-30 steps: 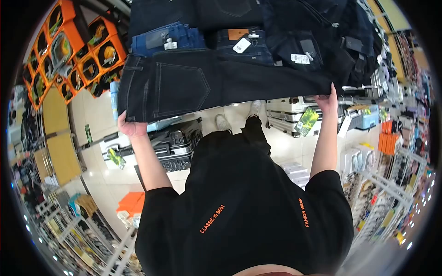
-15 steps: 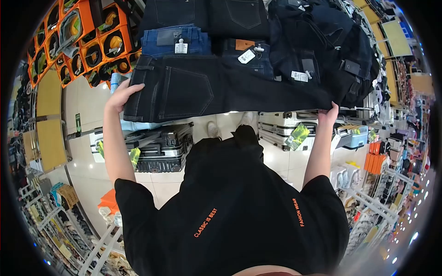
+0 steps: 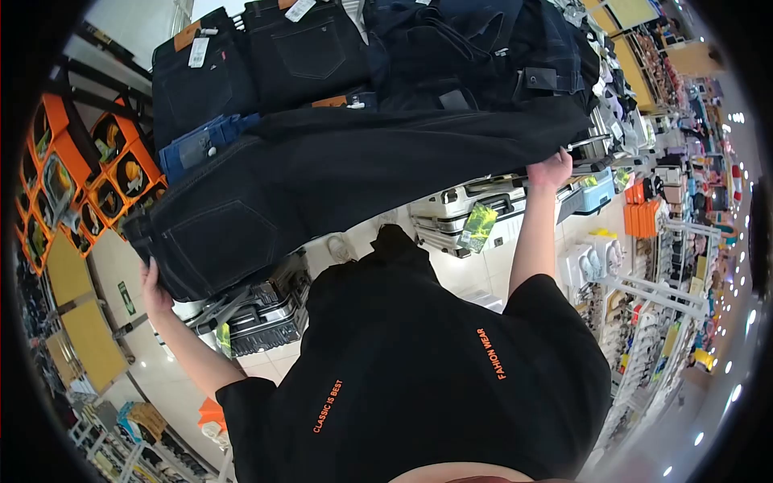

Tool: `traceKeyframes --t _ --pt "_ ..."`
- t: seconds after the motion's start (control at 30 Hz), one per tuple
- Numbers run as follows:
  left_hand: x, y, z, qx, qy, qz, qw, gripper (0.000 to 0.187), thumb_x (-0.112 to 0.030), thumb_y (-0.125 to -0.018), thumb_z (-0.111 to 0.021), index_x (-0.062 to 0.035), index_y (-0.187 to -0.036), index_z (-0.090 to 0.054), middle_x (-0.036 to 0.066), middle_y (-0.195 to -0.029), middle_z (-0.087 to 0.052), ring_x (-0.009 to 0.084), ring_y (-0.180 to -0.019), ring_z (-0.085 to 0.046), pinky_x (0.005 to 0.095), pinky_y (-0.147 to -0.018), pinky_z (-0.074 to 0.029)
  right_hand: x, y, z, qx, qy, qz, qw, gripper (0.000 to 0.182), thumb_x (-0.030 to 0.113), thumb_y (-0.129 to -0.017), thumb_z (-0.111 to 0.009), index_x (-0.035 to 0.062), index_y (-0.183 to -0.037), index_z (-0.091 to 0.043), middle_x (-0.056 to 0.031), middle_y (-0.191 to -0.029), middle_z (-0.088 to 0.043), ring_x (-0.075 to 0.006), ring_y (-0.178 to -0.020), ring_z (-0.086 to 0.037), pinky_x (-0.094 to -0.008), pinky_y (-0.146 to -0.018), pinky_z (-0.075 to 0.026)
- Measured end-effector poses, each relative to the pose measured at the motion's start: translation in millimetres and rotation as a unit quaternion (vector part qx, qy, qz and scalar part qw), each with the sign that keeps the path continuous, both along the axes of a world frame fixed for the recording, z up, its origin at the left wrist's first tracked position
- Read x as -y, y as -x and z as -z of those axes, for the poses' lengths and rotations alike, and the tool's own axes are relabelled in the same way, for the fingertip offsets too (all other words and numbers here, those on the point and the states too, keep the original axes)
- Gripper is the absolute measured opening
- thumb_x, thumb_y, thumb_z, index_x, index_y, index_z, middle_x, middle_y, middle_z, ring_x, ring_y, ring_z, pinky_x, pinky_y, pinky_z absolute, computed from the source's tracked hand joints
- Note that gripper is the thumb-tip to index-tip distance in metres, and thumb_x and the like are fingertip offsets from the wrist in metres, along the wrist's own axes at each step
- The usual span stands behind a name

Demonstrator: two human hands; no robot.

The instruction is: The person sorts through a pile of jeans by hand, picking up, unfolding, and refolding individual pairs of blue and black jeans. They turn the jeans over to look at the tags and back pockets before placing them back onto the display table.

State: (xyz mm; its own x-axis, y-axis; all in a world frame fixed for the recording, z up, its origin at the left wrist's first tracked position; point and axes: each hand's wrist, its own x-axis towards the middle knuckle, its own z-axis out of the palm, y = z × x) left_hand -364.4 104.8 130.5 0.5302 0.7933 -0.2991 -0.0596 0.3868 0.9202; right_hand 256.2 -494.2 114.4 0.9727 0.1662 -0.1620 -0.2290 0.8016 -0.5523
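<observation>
A pair of black jeans (image 3: 322, 169), folded lengthwise, stretches between my hands over the front of the display. The back pocket with pale stitching faces up near the waistband. My left hand (image 3: 155, 288) grips the waistband end at the lower left, its fingers partly hidden by the cloth. At the leg end on the right, my right hand (image 3: 551, 170) is closed on the hem. Behind lie folded blue jeans (image 3: 193, 149), partly covered, and folded black jeans (image 3: 310, 52) with a tag. A heap of dark jeans (image 3: 451, 56) lies farther right.
An orange rack (image 3: 121, 173) with round compartments stands at the left. Below the display are a black suitcase (image 3: 262, 322) and a silver suitcase (image 3: 451, 211). White shelving (image 3: 652, 294) with goods runs along the right.
The jeans have tilted, with the waistband end lower and farther left and the leg end slightly up. My left hand has moved down and left with them. The whole view has turned.
</observation>
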Motion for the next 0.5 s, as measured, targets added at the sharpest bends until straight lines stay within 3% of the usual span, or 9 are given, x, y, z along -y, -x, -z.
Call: traceKeyframes --t 0.1,0.13,0.23,0.27,0.37,0.4,0.5 --pt "1 3 16 -0.083 -0.012 0.017 0.996 0.042 -0.015 -0.098 -0.059 -0.0051 -0.138 -0.049 0.008 -0.133 -0.059 0.0202 -0.120 -0.057 0.0338 -0.105 -0.042 -22 -3 2 -0.126 0.063 -0.055 0.988 0.064 0.049 -0.088 -0.055 0.0081 -0.137 -0.050 -0.0115 -0.144 -0.050 -0.0339 -0.134 -0.044 -0.0538 -0.114 -0.029" --pt "2 4 18 -0.092 -0.006 0.016 0.996 0.041 -0.015 -0.098 -0.059 -0.0053 -0.137 -0.050 0.009 -0.133 -0.059 0.0203 -0.120 -0.057 0.0346 -0.105 -0.042 -12 -14 22 -0.136 0.079 -0.089 0.984 0.065 0.052 -0.086 -0.063 0.0106 -0.135 -0.053 -0.0081 -0.140 -0.054 -0.0316 -0.131 -0.048 -0.0515 -0.110 -0.035" --pt "7 17 23 -0.116 0.026 -0.003 0.993 0.044 -0.016 -0.098 -0.059 -0.0052 -0.139 -0.047 0.009 -0.133 -0.059 0.0211 -0.121 -0.056 0.0367 -0.107 -0.041 -4 -37 48 -0.188 0.208 -0.051 0.958 0.057 0.040 -0.085 -0.070 0.0105 -0.132 -0.055 -0.0084 -0.135 -0.057 -0.0318 -0.127 -0.049 -0.0533 -0.104 -0.040" --pt "9 21 20 -0.120 0.028 -0.006 0.992 0.045 -0.017 -0.098 -0.059 -0.0051 -0.140 -0.046 0.009 -0.134 -0.058 0.0213 -0.122 -0.055 0.0369 -0.107 -0.041 5 -49 60 -0.192 0.173 -0.050 0.965 0.047 0.021 -0.086 -0.073 0.0084 -0.128 -0.056 -0.0095 -0.128 -0.061 -0.0308 -0.118 -0.057 -0.0525 -0.098 -0.046" --pt "15 16 -3 -0.110 -0.013 0.009 0.994 0.045 -0.018 -0.099 -0.058 -0.0060 -0.140 -0.045 0.010 -0.135 -0.057 0.0232 -0.122 -0.057 0.0395 -0.103 -0.046 1 -50 59 -0.090 0.305 -0.036 0.947 0.041 0.009 -0.086 -0.072 0.0067 -0.125 -0.059 -0.0113 -0.122 -0.064 -0.0301 -0.110 -0.062 -0.0494 -0.093 -0.051" --pt "16 21 -8 -0.103 -0.028 0.019 0.994 0.045 -0.017 -0.099 -0.058 -0.0059 -0.140 -0.045 0.010 -0.136 -0.057 0.0233 -0.122 -0.057 0.0396 -0.103 -0.046 0 -53 57 -0.057 0.288 -0.005 0.956 0.039 0.000 -0.086 -0.070 0.0064 -0.123 -0.059 -0.0127 -0.121 -0.063 -0.0297 -0.107 -0.063 -0.0483 -0.089 -0.054" --pt "16 36 -16 -0.085 -0.039 0.018 0.995 0.046 -0.015 -0.098 -0.059 -0.0052 -0.140 -0.045 0.009 -0.134 -0.058 0.0225 -0.121 -0.057 0.0388 -0.104 -0.045 0 -42 35 -0.043 0.213 0.081 0.973 0.037 0.003 -0.088 -0.069 0.0046 -0.124 -0.058 -0.0119 -0.122 -0.063 -0.0299 -0.113 -0.061 -0.0489 -0.094 -0.053"
